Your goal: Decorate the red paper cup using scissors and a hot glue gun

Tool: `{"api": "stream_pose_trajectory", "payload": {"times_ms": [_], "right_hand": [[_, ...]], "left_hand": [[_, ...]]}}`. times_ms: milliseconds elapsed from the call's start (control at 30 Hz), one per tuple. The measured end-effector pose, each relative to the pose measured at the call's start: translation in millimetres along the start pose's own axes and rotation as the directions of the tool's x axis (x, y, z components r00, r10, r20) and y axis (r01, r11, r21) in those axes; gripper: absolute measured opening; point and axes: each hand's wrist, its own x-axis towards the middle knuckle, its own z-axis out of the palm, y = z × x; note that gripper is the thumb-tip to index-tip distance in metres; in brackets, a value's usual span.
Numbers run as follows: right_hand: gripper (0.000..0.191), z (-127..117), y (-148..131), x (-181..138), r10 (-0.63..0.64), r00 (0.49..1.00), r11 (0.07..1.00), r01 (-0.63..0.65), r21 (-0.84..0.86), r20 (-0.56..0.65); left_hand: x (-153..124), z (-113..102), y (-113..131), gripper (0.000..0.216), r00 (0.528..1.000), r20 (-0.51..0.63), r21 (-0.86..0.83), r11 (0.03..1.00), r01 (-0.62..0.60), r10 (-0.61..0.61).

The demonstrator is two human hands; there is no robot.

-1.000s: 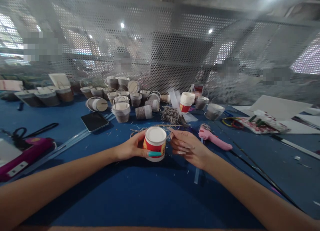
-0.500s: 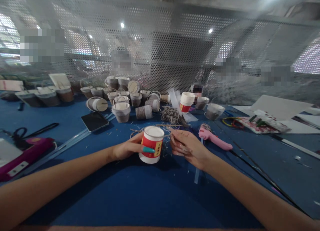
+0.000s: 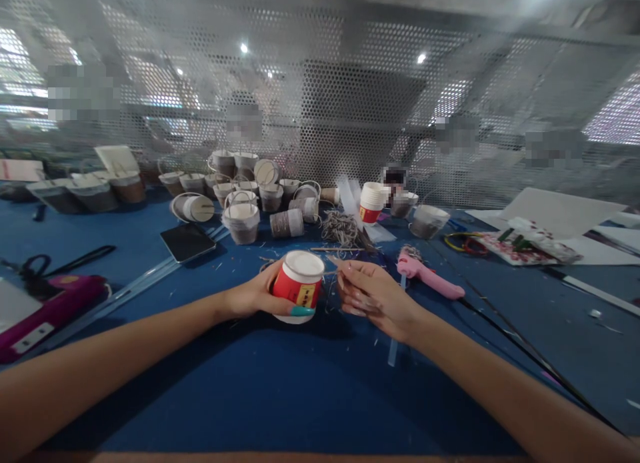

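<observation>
My left hand (image 3: 253, 296) wrapped around the red paper cup (image 3: 299, 287), tilted, mid-table, my right hand (image 3: 373, 296) loosely curled pinching a thin twine strand (image 3: 334, 265), pink glue gun (image 3: 427, 279) just right, bare blue table (image 3: 280, 389) open near me

Glossy red-and-white paper cup (image 3: 298, 287); matt blue cloth-covered desk (image 3: 280, 389); at two o'clock, smooth pink plastic glue gun (image 3: 429, 280).

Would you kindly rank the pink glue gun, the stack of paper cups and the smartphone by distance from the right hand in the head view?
1. Pink glue gun, just right of the right hand.
2. Stack of paper cups, behind it.
3. Smartphone, far left.
</observation>
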Motion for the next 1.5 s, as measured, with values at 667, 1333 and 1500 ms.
{"api": "stream_pose_trajectory", "payload": {"times_ms": [667, 1333, 1500], "right_hand": [[0.038, -3.2, 3.5, 2.2, -0.011, 1.0, 0.999, 0.01, -0.043, -0.026], [0.04, -0.3, 4.5, 2.3, -0.024, 0.999, 0.998, 0.022, -0.051, -0.032], [0.043, -0.1, 3.7, 2.1, -0.02, 0.999, 0.997, 0.018, -0.074, -0.025]], "left_hand": [[3.4, -0.8, -1.8, 0.063, 0.998, 0.006, -0.097, 0.993, -0.068, 0.069], [5.1, 0.1, 0.8, 0.066, 0.988, 0.102, -0.082, 0.991, -0.105, 0.113], [4.4, 0.5, 2.5, 0.069, 0.99, 0.091, -0.058, 0.993, -0.101, 0.106]]}}
